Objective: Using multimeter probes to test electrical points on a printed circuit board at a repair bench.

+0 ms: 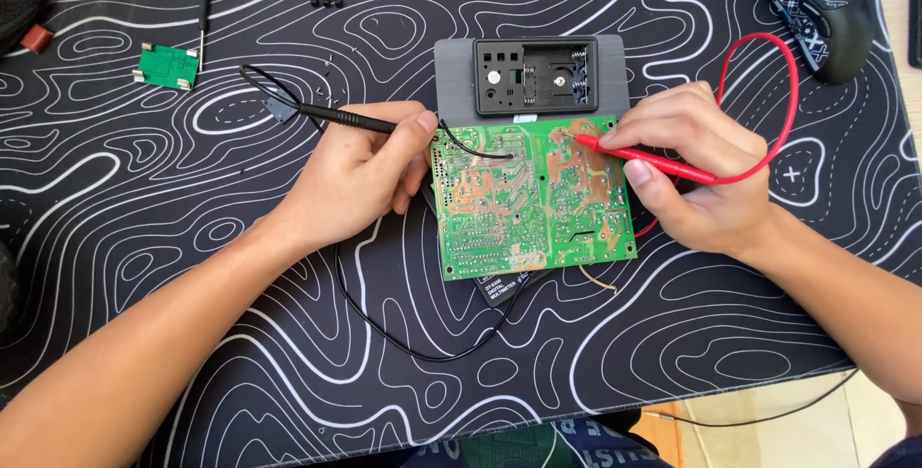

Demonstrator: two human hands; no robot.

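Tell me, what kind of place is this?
Probably an electronics repair desk at home or in a small workshop. The hands press a red probe and a black probe onto a green circuit board, on a patterned desk mat beside a computer mouse.

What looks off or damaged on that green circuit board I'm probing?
The circuit board shows brownish discolouration around its upper right, near the red probe tip. It also rests tilted on a dark object rather than flat on the mat.

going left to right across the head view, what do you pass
small green board → black probe in left hand → large green circuit board → red probe in right hand → computer mouse
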